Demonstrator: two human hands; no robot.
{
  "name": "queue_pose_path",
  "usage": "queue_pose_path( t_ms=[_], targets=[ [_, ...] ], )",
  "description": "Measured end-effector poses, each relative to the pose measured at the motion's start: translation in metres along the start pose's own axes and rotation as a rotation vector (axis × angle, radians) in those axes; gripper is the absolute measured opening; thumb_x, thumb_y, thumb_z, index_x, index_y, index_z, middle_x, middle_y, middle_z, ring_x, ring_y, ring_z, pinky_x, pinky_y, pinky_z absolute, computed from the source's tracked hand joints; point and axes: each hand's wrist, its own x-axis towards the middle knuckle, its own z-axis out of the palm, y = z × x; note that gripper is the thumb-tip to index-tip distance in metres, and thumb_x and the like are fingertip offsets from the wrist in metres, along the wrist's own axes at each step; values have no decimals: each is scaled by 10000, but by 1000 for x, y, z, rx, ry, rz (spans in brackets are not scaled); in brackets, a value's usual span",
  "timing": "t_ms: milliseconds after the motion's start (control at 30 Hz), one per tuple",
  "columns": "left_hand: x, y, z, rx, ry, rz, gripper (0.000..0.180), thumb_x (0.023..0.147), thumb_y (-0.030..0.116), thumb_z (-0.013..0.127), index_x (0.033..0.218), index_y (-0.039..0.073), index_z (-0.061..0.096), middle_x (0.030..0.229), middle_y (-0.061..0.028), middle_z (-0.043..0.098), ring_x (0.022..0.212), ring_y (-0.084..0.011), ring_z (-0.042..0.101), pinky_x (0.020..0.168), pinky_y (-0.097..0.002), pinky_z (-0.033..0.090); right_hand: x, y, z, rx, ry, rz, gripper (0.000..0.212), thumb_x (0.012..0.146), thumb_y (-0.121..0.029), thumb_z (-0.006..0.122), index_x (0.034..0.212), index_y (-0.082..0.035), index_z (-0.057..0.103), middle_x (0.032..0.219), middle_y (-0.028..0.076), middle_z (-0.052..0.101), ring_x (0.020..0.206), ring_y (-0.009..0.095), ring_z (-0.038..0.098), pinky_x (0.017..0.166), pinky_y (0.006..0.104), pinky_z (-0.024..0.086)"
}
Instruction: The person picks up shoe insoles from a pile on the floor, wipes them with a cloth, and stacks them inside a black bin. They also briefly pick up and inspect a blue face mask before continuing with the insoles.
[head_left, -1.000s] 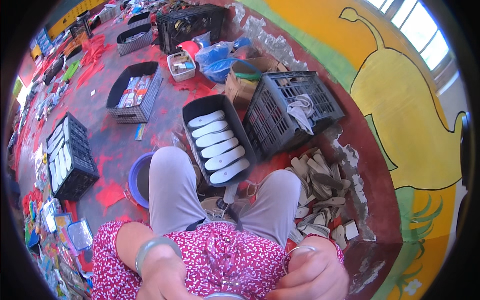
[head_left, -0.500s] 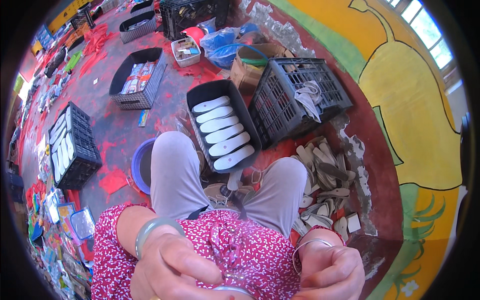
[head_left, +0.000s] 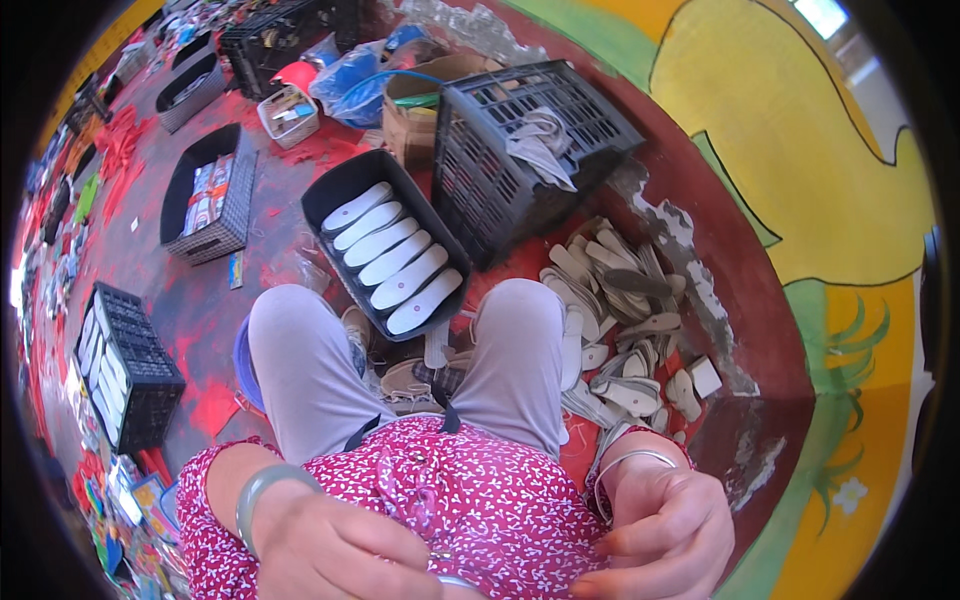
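My left hand (head_left: 335, 545), with a pale green bangle at its wrist, is at the lower edge in front of my lap, fingers curled. A pale curved edge shows beside its fingertips, too cut off to name. Across from it, my right hand (head_left: 668, 535) has bent fingers pressed together and wears a thin silver bangle. What that hand holds, if anything, is hidden. Between my knees stands a dark basket (head_left: 345, 182) with a row of several white insoles (head_left: 403, 272). More loose insoles (head_left: 630, 285) lie heaped on the floor by my right knee.
A black crate (head_left: 470, 165) with a grey cloth (head_left: 540, 145) on it stands beyond the basket, near the painted wall (head_left: 760, 140). Left are another crate (head_left: 150, 385) of insoles, a purple basin (head_left: 243, 365) behind my knee, and a patterned basket (head_left: 215, 240).
My view has turned, so the baskets and crates sit further left and higher. My hands stay low before my lap, with the right fingers shifted slightly.
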Motion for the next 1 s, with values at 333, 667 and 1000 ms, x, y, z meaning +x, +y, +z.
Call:
queue_pose_path(
  t_ms=[333, 667, 1000],
  targets=[
    [30, -46, 26, -221, -43, -41, 72, 720, -2, 620, 783, -37, 619, 788, -127, 639, 606, -178, 575, 513, -283, 430, -177, 51, -128, -646, 739, 1193, 177, 881, -90, 486, 838, 1, 631, 738, 33, 621, 678, 93, 579, 562, 210, 414],
    [57, -119, 24, -276, -314, -204, 133, 799, 98, 629, 858, -19, 645, 825, -160, 644, 680, -210, 617, 576, -311, 470, -562, 21, -118, -739, 34, 2254, 439, 736, -380, 622, 993, -25, 651, 1001, 201, 630, 979, 332, 592, 870, 364, 454],
    [-38, -190, 4, 187, -91, -966, 187, 728, 104, 641, 873, -14, 644, 790, -109, 642, 694, -217, 597, 629, -322, 450, -634, 24, -52, -736, 207, 2807, 802, 593, -348, 759, 1238, -3, 428, 1193, 229, 539, 1118, 348, 524, 972, 375, 402]
  ],
)
